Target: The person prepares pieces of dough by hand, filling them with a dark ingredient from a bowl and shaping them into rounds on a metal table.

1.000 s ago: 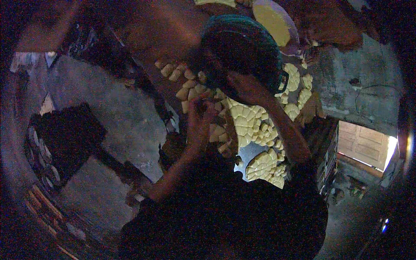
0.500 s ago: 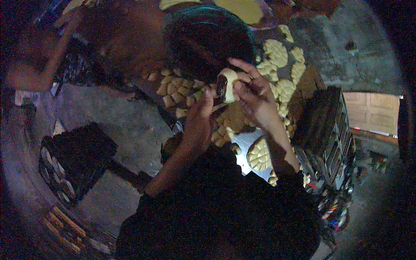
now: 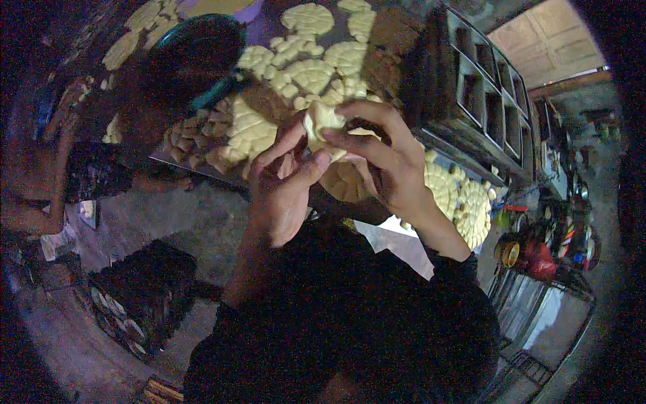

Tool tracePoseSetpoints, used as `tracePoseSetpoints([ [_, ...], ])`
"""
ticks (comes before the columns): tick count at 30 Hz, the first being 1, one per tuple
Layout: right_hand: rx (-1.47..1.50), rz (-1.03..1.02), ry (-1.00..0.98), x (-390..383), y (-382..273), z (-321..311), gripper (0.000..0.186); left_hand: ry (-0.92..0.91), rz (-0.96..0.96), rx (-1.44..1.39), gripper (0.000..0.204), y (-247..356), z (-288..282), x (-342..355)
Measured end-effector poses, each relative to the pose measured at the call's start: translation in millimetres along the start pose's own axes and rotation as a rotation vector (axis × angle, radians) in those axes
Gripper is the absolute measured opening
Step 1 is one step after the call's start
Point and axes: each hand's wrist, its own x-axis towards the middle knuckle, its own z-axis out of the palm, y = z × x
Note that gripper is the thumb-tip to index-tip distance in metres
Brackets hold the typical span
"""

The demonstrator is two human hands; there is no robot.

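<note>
My left hand (image 3: 279, 195) and my right hand (image 3: 390, 161) meet at the middle, both with fingers curled round a pale, folded piece of dough (image 3: 319, 124). My right fingers press on it from above; my left thumb is at its lower side. Behind them, many pale dough pieces (image 3: 306, 74), in scored rounds and small lumps, cover the work surface, some in shadow. A teal basin (image 3: 215, 40) with dark contents stands at the back left, its inside too dim to make out.
Another person's arm (image 3: 60, 175) is at the far left. A dark rack with square compartments (image 3: 484, 87) stands at the right, with a red bag (image 3: 538, 259) and assorted items below. A dark metal object (image 3: 141, 296) lies low at the left. A purple-rimmed tray (image 3: 249, 10) sits at the back.
My right hand has come out of the basin to join my left on the dough. The dark filling seen half a second ago is now hidden. The view has turned, shifting the table.
</note>
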Motion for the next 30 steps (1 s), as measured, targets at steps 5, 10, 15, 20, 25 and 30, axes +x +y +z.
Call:
tracePoseSetpoints([
  [5,0.17,0.029,0.093,-43,-13,-38,0.02,-0.077,0.176,-0.057,0.037,-35,35,-23],
  [10,-0.119,-0.159,0.016,-65,-47,-54,0.026,0.058,0.161,-0.196,0.026,-48,57,-40],
  [15,0.03,-0.227,-0.105,-72,-42,-74,0.021,-0.052,0.258,0.408,0.018,-46,39,-49],
  [20,0.016,-0.098,0.001,-63,-52,-68,0.021,-0.143,0.428,0.567,0.023,-32,32,-56],
  [25,0.128,0.056,0.131,-46,-55,-47,0.022,-0.341,0.048,0.455,0.025,8,14,-41],
  [30,0.138,0.031,-0.057,-12,-59,-24,0.049,-0.245,0.404,0.101,0.024,-6,-8,-16],
])
